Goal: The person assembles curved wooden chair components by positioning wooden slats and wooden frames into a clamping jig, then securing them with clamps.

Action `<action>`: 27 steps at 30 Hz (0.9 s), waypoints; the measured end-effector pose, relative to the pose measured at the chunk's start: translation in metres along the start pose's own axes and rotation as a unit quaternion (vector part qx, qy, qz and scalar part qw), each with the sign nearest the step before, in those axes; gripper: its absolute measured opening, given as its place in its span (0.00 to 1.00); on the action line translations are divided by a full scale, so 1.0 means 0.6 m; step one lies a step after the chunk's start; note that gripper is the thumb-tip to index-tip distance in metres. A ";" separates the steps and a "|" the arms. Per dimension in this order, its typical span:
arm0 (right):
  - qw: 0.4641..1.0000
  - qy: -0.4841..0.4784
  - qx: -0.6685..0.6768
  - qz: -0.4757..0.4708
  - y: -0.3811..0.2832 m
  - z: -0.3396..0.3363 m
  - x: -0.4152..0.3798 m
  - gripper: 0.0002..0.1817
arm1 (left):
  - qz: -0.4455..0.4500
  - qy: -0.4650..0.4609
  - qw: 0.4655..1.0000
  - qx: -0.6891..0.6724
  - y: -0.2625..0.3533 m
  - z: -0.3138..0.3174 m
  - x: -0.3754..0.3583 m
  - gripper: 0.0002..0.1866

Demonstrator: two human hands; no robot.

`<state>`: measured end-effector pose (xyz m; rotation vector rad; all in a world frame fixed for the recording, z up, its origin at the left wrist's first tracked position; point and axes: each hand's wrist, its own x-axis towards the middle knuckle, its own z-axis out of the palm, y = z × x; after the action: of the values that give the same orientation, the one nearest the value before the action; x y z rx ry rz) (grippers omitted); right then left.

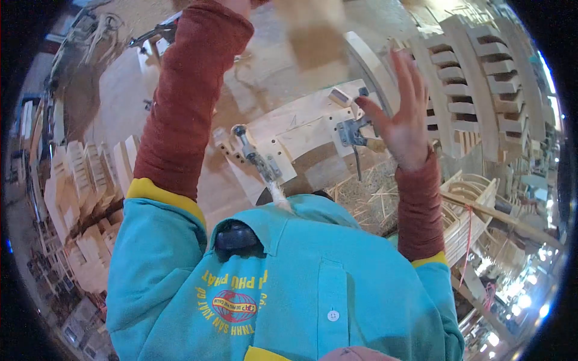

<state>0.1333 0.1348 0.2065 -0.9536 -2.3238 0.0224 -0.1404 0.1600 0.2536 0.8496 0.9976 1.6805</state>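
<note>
My left hand (236,5) shows only at the top edge, its fingers out of frame. A motion-blurred pale wood piece (313,33) is close to its right; I cannot tell whether that hand holds it. My right hand (404,114) is raised with fingers and thumb apart, nothing between them. Just left of its thumb is a metal toggle clamp (349,131) on a flat wooden jig board (298,123). A second toggle clamp (257,157), with a dark round knob, is mounted at the board's left side. Behind the right hand lies a curved wood piece (370,63).
Slotted wooden parts (475,78) are stacked at the right, with curved wooden frames (469,195) below them. More cut wood pieces (75,186) stand in piles at the left. Thin wood offcuts (379,201) are scattered beside the jig board.
</note>
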 end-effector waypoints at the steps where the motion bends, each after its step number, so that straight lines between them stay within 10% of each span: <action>1: 0.998 0.027 0.030 -0.038 -0.013 0.005 0.038 0.43 | -0.016 0.031 0.999 0.019 0.008 0.009 -0.017 0.16; 7: 0.996 -0.071 -0.031 -0.055 -0.082 0.036 0.119 0.51 | -0.002 0.023 0.997 -0.079 -0.054 -0.033 -0.096 0.15; 10: 0.994 -0.050 0.027 -0.097 -0.028 0.077 0.110 0.48 | -0.300 -0.203 0.807 0.466 0.045 -0.081 -0.123 0.15; 11: 0.991 -0.069 0.004 -0.115 -0.019 0.075 0.106 0.47 | -0.271 -0.236 0.812 0.461 0.051 -0.109 -0.132 0.17; 13: 0.985 -0.109 -0.012 -0.136 -0.020 0.068 0.097 0.45 | 0.077 -0.197 0.796 0.567 0.042 -0.134 -0.122 0.18; 15: 0.974 -0.132 0.005 -0.184 -0.021 0.064 0.088 0.46 | 0.370 -0.152 0.636 0.660 0.009 -0.159 -0.096 0.21; 18: 0.958 -0.160 0.034 -0.235 -0.009 0.067 0.083 0.47 | -0.023 -0.217 0.659 0.720 -0.023 -0.148 -0.109 0.24; 22: 0.962 -0.163 -0.017 -0.217 0.027 0.091 0.053 0.44 | -0.117 -0.294 0.809 0.495 -0.154 -0.228 -0.100 0.27; 27: 0.990 -0.135 0.027 0.029 0.039 0.032 0.019 0.37 | -0.244 -0.224 0.830 0.448 -0.177 -0.251 -0.081 0.24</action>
<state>0.1312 0.1632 0.1915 -1.0447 -2.5261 0.2510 -0.2180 0.0999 0.0902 1.3549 1.5096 0.4655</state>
